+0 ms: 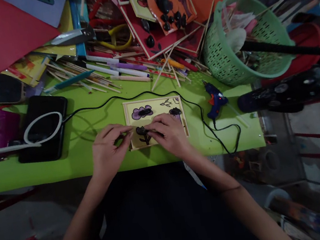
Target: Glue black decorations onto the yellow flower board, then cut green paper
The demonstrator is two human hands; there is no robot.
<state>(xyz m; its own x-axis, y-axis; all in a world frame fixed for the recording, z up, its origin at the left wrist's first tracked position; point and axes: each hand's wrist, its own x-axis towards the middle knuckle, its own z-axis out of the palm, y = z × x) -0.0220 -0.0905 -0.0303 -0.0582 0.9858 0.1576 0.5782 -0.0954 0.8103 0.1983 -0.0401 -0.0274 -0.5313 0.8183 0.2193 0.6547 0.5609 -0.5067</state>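
Centre of the frame, the yellow framed picture (157,107) lies flat! Right hand (170,133) has fingertips at the black flower head (141,130); left hand (108,148), thumb and forefinger nearly meeting, sits just left. Gripping anything? Can't tell!

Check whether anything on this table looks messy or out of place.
Mostly clutter: sticks lie loose and crisscrossed among pens behind the card. The glue gun lies on its side, its cord looping untidily toward the table's front edge. No obvious spill.
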